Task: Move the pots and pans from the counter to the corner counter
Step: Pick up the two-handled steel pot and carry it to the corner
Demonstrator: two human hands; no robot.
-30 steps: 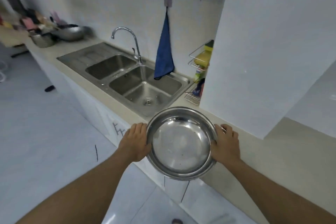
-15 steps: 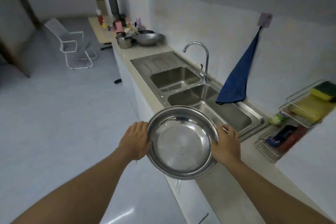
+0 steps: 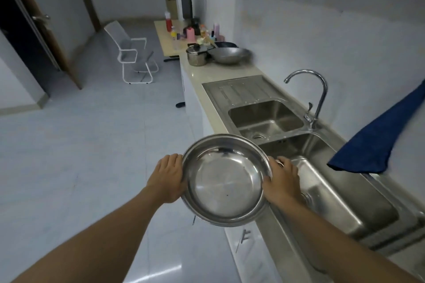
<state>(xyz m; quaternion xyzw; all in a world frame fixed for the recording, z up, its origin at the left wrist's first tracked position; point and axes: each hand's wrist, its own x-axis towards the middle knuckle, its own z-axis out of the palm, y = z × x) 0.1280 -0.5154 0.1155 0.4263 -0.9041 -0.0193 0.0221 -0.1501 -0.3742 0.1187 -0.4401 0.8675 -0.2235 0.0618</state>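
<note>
I hold a wide, shallow steel basin in front of me, over the counter's front edge beside the sink. My left hand grips its left rim and my right hand grips its right rim. At the far end of the beige counter stand a lidded steel pot and a steel wok, with a dark pan partly hidden behind them.
A double steel sink with drainboard and tap fills the counter to my right. A blue towel hangs over its right side. Farther off are a table with bottles, a white chair and a door.
My view has swung left, from the corner wall and wire rack toward the far counter. The basin stays held in both hands and now sits over the near sink edge.
</note>
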